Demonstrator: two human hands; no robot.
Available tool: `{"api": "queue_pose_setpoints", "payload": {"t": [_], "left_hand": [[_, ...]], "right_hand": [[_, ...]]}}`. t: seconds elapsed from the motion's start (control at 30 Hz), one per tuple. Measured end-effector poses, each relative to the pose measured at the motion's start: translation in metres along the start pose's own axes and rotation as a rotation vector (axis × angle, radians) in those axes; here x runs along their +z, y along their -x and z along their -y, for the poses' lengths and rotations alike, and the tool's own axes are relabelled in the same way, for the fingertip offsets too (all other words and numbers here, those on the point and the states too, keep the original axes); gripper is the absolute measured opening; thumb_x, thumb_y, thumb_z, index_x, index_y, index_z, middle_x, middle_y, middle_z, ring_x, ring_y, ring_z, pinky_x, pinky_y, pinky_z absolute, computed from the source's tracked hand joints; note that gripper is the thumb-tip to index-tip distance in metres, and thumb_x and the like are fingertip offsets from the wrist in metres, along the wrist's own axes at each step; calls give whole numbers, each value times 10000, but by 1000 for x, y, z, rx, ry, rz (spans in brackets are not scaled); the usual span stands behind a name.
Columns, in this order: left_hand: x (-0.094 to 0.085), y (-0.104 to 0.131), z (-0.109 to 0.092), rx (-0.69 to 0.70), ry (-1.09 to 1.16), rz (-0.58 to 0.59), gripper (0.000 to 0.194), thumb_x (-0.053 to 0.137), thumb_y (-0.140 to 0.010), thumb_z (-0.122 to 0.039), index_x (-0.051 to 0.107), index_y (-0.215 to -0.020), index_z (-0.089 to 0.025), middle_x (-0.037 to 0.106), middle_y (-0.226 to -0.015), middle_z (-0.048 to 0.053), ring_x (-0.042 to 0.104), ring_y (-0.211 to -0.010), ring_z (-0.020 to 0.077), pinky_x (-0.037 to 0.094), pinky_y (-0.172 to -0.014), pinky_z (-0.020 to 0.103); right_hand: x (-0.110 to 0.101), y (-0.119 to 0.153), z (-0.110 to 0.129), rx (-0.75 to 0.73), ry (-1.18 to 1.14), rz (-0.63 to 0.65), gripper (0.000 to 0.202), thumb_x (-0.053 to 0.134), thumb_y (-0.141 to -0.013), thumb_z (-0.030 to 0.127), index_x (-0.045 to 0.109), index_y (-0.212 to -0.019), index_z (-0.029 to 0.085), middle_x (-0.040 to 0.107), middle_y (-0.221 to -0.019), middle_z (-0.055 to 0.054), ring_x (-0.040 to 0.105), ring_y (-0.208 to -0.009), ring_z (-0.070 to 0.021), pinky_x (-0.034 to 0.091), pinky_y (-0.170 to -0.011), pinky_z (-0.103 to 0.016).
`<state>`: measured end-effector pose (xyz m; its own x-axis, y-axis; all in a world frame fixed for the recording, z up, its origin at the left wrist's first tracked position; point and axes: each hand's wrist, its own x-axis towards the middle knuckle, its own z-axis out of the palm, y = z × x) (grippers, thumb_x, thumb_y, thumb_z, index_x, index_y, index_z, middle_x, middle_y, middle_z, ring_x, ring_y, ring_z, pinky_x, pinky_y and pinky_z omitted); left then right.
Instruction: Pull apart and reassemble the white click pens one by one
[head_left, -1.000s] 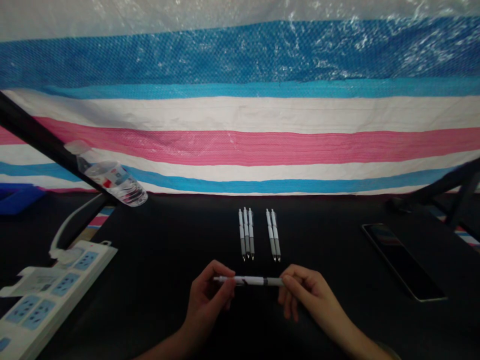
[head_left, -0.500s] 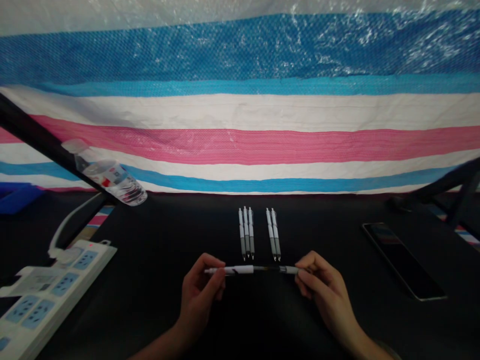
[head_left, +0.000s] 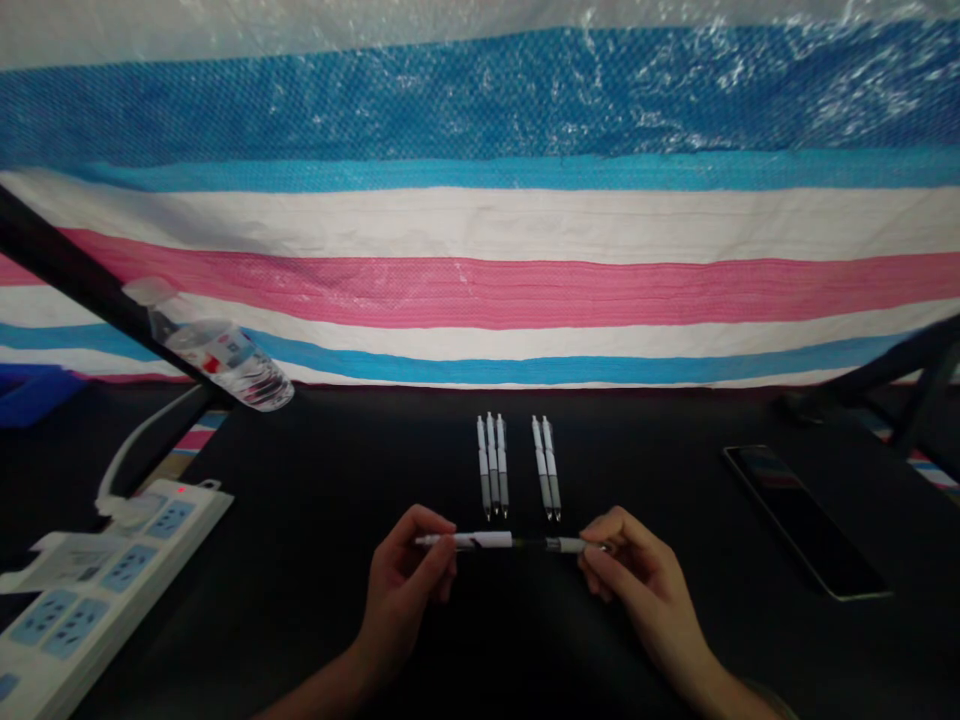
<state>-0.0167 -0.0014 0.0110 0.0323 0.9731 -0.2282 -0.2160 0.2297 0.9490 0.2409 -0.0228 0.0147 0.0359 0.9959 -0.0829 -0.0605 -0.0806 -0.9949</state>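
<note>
I find left hand point(head_left: 409, 570) pinching white barrel point(head_left: 493, 540), right hand point(head_left: 637, 572) pinching grey grip section point(head_left: 564, 545); parts apart, in line, on near side of pen trio point(head_left: 493, 466). Risk, my judgement: skewed push could bend thin refill point(head_left: 529, 545); slack pinch could drop part, rolling toward trio. Refill probably bridges gap, but dark against tabletop point(head_left: 300, 590). Grip's tip partly covered by right hand. Power strip point(head_left: 201, 508), left of trio, cut off.

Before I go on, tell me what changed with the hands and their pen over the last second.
The left hand and right hand moved apart, drawing the white barrel away from the grey grip and baring the thin refill; the gap then narrowed slightly. Both kept hold. The three pens, two pens, phone and bottle stayed put.
</note>
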Motion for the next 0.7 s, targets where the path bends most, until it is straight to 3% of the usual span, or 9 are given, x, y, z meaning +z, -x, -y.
{"api": "queue_pose_setpoints", "payload": {"t": [0.17, 0.33, 0.53, 0.6, 0.7], "left_hand": [[2, 2, 3, -42, -87, 120, 366, 779, -842, -510, 622, -864, -180, 614, -591, -45, 524, -452, 81, 379, -444, 178], [2, 1, 4, -40, -106, 144, 401, 767, -839, -549, 606, -874, -182, 616, -604, -45, 527, -450, 81, 385, -443, 180], [2, 3, 7, -5, -120, 163, 377, 771, -842, -527, 624, -873, -182, 627, -615, -37, 540, -459, 89, 397, -448, 187], [1, 4, 9, 10, -117, 140, 364, 763, -852, -520, 625, -872, -184, 630, -610, -36, 538, -457, 91, 395, -449, 189], [0, 3, 8, 21, -126, 91, 339, 756, -867, -497, 626, -879, -183, 640, -619, -31, 550, -477, 94, 393, -464, 187]], "right_hand": [[7, 5, -10, -90, 191, 149, 241, 680, -956, 453, 702, -989, 215, 740, -757, -33, 660, -544, -145, 515, -492, -223], [4, 4, -8, -115, 391, 203, 367, 557, -1013, 537, 711, -1013, 203, 716, -667, -15, 667, -533, -151, 499, -503, -221], [3, 1, 0, -102, 529, 316, 577, 318, -1083, 550, 605, -720, 206, 535, -501, 34, 529, -442, -123, 387, -469, -224], [4, 1, -1, -83, 526, 344, 521, 352, -1079, 524, 612, -758, 206, 579, -558, 21, 560, -489, -132, 406, -498, -226], [4, 0, -3, -79, 495, 332, 286, 503, -1037, 451, 633, -974, 204, 702, -783, -25, 641, -634, -156, 472, -600, -238]]}}
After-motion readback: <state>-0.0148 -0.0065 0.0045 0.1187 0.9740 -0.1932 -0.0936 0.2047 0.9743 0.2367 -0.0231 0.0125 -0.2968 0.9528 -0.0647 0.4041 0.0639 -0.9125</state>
